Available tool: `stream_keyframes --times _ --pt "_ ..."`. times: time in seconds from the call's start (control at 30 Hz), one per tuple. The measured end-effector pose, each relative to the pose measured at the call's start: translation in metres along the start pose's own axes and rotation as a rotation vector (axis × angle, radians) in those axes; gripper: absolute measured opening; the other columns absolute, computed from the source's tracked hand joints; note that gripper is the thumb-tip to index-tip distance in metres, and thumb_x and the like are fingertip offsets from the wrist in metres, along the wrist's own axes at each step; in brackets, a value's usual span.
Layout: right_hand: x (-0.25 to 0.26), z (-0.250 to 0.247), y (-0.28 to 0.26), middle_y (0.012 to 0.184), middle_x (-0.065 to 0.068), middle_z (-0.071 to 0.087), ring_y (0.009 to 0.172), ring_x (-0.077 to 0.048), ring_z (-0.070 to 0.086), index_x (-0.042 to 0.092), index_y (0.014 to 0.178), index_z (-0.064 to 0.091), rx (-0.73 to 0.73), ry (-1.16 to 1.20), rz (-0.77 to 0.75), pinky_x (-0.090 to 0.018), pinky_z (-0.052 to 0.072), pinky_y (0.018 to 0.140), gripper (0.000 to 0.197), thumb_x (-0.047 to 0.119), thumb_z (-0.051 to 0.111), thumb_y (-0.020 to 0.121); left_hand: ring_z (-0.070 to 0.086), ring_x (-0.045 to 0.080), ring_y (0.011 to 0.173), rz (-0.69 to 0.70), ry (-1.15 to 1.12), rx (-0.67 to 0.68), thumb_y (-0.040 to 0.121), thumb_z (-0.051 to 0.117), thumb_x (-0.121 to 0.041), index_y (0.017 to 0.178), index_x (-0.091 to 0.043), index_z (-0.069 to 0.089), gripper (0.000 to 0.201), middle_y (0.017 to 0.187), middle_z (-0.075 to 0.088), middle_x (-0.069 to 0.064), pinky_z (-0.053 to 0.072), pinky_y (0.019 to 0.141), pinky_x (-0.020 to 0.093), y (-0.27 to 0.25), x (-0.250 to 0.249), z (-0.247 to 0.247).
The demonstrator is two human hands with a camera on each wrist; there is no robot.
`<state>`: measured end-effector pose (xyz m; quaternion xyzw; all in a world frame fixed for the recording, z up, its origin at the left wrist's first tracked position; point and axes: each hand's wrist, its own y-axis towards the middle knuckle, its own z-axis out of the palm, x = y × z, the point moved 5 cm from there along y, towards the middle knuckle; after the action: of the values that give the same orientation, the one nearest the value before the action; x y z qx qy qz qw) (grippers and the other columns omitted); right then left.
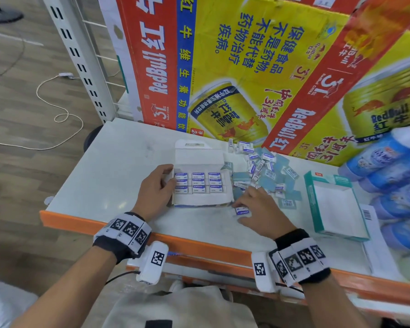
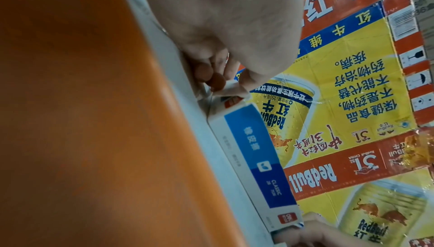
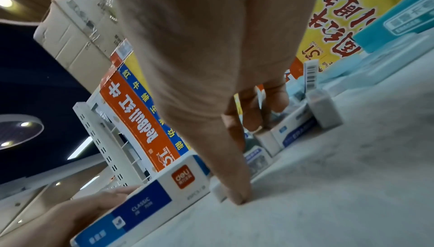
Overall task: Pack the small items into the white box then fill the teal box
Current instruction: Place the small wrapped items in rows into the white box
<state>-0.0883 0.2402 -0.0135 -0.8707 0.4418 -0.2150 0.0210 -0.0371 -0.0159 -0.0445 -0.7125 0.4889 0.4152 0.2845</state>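
- Gripping the left end of the white box (image 1: 200,199), the left hand (image 1: 154,191) sits at frame centre in the head view; its thumb lies over the box's upper left corner, and the left wrist view shows curled fingertips (image 2: 215,82) pinching a white end flap.
- Right hand (image 1: 260,210): lower right of centre, palm down, fingers spread and bent over the loose items; the thumb tip (image 3: 238,196) presses on the shelf by the box's near right corner. One eraser (image 1: 242,211) lies under the thumb and forefinger; whether it is pinched or only touched cannot be told.
- White box: lid open toward the top of the frame, three columns of blue-and-white erasers packed inside in rows, the near strip of its floor bare. Blue-banded side wall (image 2: 256,158) marked "CLASSIC".
- Loose erasers (image 1: 263,168): scattered heap mixed with pale blue pieces, right of the white box, reaching up toward the cartons.
- Teal box (image 1: 334,204): open, white inside, no contents visible, right of the heap and well apart from both hands.
- Shelf (image 1: 118,166): pale top, orange front edge.
- Red Bull cartons (image 1: 234,67): upper half of the frame, standing behind everything.
- Blue bottles (image 1: 393,166): right edge, blurred.
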Motion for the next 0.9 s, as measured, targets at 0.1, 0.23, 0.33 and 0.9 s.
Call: stream_keyframes --times 0.1,0.23,0.33,0.9 --pt "0.002 -0.001 0.000 0.097 0.004 0.047 0.098 -0.016 0.041 0.019 0.098 0.065 -0.025 0.035 0.015 -0.031 0.037 0.087 0.020 0.023 0.070 0.080 0.064 0.023 0.078 0.011 -0.003 0.027 0.093 0.051 -0.015 0.130 -0.017 0.049 0.037 0.114 0.065 0.004 0.055 0.074 0.045 -0.001 0.000 0.000" --pt "-0.001 -0.017 -0.004 0.087 0.006 0.051 0.086 -0.014 0.044 0.021 0.089 0.058 -0.113 0.176 0.034 -0.021 0.034 0.070 0.010 0.021 0.067 0.084 0.065 0.022 0.077 0.017 -0.013 0.043 0.095 0.047 -0.017 0.133 -0.020 0.046 0.038 0.116 0.064 0.006 0.055 0.075 0.047 -0.003 0.001 0.003" --pt "-0.001 -0.033 -0.006 0.085 0.000 0.057 0.073 -0.011 0.049 0.024 0.093 0.057 -0.236 0.381 0.075 -0.013 0.039 0.063 0.015 0.016 0.065 0.085 0.065 0.018 0.076 0.034 -0.002 0.025 0.095 0.046 -0.018 0.132 -0.022 0.047 0.037 0.113 0.066 0.002 0.055 0.074 0.043 -0.005 0.002 0.004" --pt "0.082 0.015 0.058 0.068 0.000 0.058 0.056 0.001 0.047 0.010 0.080 0.068 -0.144 0.565 -0.056 -0.010 0.036 0.057 0.009 0.009 0.074 0.074 0.059 0.013 0.086 0.053 -0.054 -0.014 0.092 0.048 -0.020 0.123 -0.020 0.057 0.033 0.107 0.066 -0.003 0.042 0.076 0.023 -0.004 0.006 0.004"
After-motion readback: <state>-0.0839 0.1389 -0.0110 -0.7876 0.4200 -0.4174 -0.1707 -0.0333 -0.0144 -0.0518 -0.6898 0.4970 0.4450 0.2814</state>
